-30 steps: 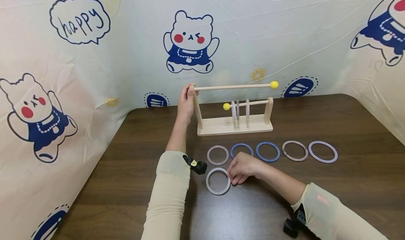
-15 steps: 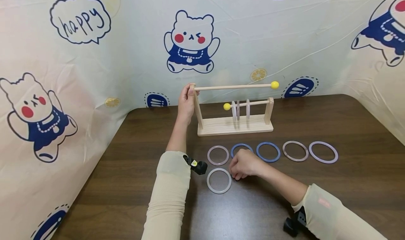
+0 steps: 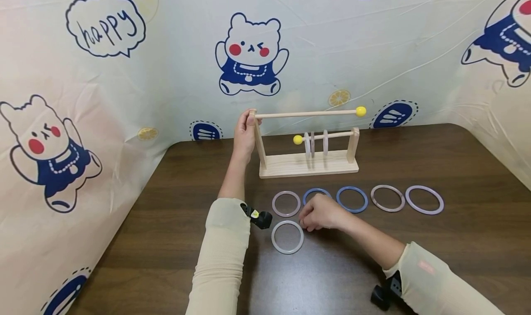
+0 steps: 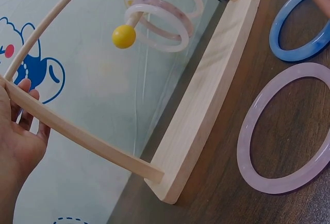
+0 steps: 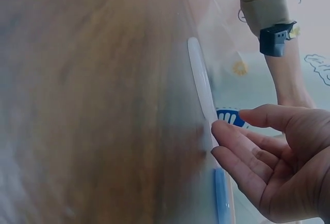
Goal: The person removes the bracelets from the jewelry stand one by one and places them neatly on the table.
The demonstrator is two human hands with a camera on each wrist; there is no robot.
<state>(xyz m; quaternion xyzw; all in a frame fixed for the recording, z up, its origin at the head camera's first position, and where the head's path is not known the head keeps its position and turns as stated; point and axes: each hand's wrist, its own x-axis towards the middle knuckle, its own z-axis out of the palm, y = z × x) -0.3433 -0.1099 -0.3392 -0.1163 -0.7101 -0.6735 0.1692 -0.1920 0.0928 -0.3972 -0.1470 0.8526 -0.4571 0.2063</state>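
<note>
My left hand (image 3: 244, 135) grips the top of the left post of a pale wooden bangle stand (image 3: 309, 165); in the left wrist view the fingers show behind that post (image 4: 77, 128). Three pale bangles (image 3: 325, 143) hang on the stand's lower rod. The upper rod (image 3: 307, 114) carries none. Low over the table, my right hand (image 3: 320, 212) has loosely bent fingers and nothing between them. Just left of its fingertips lies a whitish bangle (image 3: 273, 237), with a pinkish bangle (image 3: 274, 204) behind it. A blue bangle (image 3: 316, 190) is partly hidden by the right hand.
Farther right in the same row lie another blue bangle (image 3: 338, 199), a brownish-pink bangle (image 3: 387, 186) and a lilac bangle (image 3: 425, 187). Yellow balls cap the upper rod (image 3: 361, 111) and the lower one. A printed cloth (image 3: 178, 75) hangs around the brown table (image 3: 186, 176).
My right hand has come off the whitish bangle and drawn back a little toward the blue one. The left hand and the stand have stayed put.
</note>
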